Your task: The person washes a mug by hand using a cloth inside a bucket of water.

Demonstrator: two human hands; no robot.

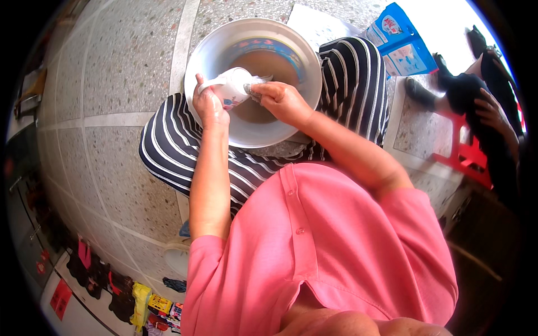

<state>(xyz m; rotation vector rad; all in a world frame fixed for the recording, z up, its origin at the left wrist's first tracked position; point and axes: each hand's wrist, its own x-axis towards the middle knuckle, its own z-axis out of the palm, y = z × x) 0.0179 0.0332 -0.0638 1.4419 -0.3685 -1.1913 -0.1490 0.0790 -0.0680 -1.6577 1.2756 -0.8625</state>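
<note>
Between my knees stands a large pale round basin with brownish water in its bottom. Over it, my left hand grips a white mug that is tilted on its side and has a coloured print. The mug's handle lies near my left thumb. My right hand is closed on a crumpled whitish-grey scrubbing cloth and presses it to the mug's right end. Part of the cloth is hidden by my fingers.
A blue and white packet stands beyond my right knee. Farther right, a person in dark clothes sits by a red plastic stool. Several colourful bags and shoes lie at lower left, near a yellow bag. Speckled tile floor surrounds the basin.
</note>
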